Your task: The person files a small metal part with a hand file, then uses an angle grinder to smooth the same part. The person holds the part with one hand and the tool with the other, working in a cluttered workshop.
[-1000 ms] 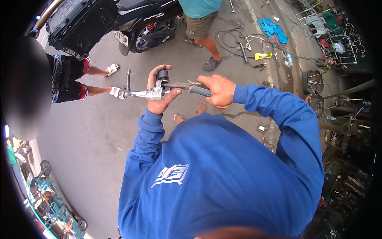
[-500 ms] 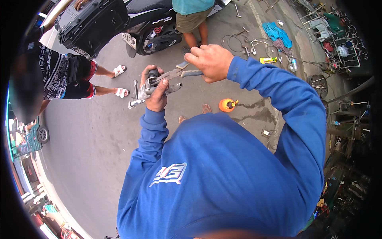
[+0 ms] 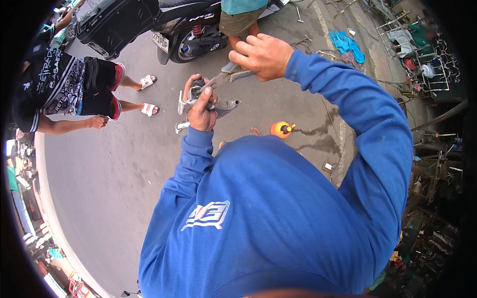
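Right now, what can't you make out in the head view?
All in the head view:
Pliers: handle ends hidden by the right hand.
Metal part: middle covered by the left hand.
Motorcycle: cut off by the top edge.
Feet: mostly hidden by the blue shirt.

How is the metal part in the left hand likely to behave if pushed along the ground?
The metal part is probably stiff, since its grey surfaces look metallic. Its chunky build suggests some weight for its size. With pieces jutting out at different angles, it likely would not roll far.
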Available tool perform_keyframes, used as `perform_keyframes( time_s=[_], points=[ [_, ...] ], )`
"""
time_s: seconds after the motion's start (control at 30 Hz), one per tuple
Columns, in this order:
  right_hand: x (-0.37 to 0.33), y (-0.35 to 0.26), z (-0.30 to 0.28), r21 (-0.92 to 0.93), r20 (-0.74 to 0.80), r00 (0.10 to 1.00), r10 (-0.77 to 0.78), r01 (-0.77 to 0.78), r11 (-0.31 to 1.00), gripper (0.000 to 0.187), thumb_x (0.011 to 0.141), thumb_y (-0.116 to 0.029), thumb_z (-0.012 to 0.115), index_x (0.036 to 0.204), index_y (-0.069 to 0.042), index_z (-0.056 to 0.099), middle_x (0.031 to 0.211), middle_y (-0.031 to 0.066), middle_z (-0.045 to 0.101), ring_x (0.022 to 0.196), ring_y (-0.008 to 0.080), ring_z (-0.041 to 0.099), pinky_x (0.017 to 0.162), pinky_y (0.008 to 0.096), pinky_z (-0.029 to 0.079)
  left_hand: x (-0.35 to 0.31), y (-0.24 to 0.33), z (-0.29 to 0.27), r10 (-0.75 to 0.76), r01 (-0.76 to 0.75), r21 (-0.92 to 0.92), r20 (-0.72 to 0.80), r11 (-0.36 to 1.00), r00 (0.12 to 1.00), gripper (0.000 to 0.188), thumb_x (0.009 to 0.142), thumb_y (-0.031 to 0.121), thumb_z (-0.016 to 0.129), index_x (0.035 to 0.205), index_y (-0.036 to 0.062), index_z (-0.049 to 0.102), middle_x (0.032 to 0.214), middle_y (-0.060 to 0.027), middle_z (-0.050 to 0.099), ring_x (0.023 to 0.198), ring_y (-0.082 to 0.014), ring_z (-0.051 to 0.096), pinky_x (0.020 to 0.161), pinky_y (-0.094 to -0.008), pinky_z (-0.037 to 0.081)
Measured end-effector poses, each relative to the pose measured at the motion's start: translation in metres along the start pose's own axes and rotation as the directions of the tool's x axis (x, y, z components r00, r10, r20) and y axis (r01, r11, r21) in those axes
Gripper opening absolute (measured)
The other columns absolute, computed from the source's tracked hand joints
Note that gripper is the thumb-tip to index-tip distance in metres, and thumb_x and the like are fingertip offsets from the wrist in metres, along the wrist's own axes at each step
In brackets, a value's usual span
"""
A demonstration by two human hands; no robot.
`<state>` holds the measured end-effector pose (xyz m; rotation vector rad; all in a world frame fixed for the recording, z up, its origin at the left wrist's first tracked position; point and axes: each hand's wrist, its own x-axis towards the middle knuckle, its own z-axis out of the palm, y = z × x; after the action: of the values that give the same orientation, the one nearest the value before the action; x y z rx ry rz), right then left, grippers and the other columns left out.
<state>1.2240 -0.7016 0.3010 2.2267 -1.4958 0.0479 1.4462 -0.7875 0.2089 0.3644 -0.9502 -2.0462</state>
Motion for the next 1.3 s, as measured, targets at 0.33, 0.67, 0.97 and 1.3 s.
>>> perform_keyframes(
  time_s=[0.33,0.67,0.97,1.3],
  points=[
    [-0.011,-0.06,-0.045,0.448,0.387,0.879,0.278,-0.443,0.777,0.049,0.073,-0.007,0.062,0.12,-0.001,0.049,0.093,0.0168,0.06,0.082,0.0372,0.063,0.068,0.0493,0.05,-0.015,0.012,0.005,0.133,-0.119,0.25,-0.042,0.961,0.99,0.047,0.084,0.006,0.072,0.125,0.0052,0.048,0.111,-0.0103,0.057,0.069,-0.0096,0.055,0.054,-0.0225,0.047],
    [-0.004,-0.072,-0.097,0.485,0.861,0.468,-0.201,-0.873,0.045,0.047,0.069,-0.008,0.056,0.112,0.01,0.064,0.094,0.0235,0.067,0.084,0.0287,0.066,0.071,0.0369,0.05,-0.029,0.034,-0.003,0.242,-0.306,0.269,0.245,0.913,0.939,0.057,0.081,0.015,0.077,0.127,0.0009,0.048,0.114,-0.0147,0.057,0.068,-0.0084,0.052,0.058,-0.0219,0.046],
    [-0.003,-0.095,-0.093,0.372,0.908,0.397,-0.131,-0.911,-0.18,0.051,0.067,-0.009,0.061,0.114,0.01,0.063,0.103,0.0197,0.066,0.091,0.0265,0.063,0.075,0.0349,0.048,-0.029,0.029,-0.013,0.235,-0.303,0.399,0.212,0.865,0.949,0.055,0.078,0.014,0.079,0.124,0.0006,0.052,0.11,-0.0122,0.06,0.076,-0.0089,0.052,0.068,-0.0218,0.045],
    [0.008,-0.094,-0.068,0.3,0.953,0.303,-0.021,-0.951,-0.079,0.04,0.083,-0.028,0.072,0.098,0.008,0.067,0.082,0.0106,0.061,0.084,0.0192,0.057,0.07,0.0333,0.045,-0.027,0.023,-0.017,0.253,-0.301,0.552,0.164,0.778,0.954,0.046,0.08,0.013,0.076,0.119,0.0004,0.057,0.102,-0.0083,0.064,0.073,-0.0077,0.052,0.065,-0.0219,0.046]
  ],
)
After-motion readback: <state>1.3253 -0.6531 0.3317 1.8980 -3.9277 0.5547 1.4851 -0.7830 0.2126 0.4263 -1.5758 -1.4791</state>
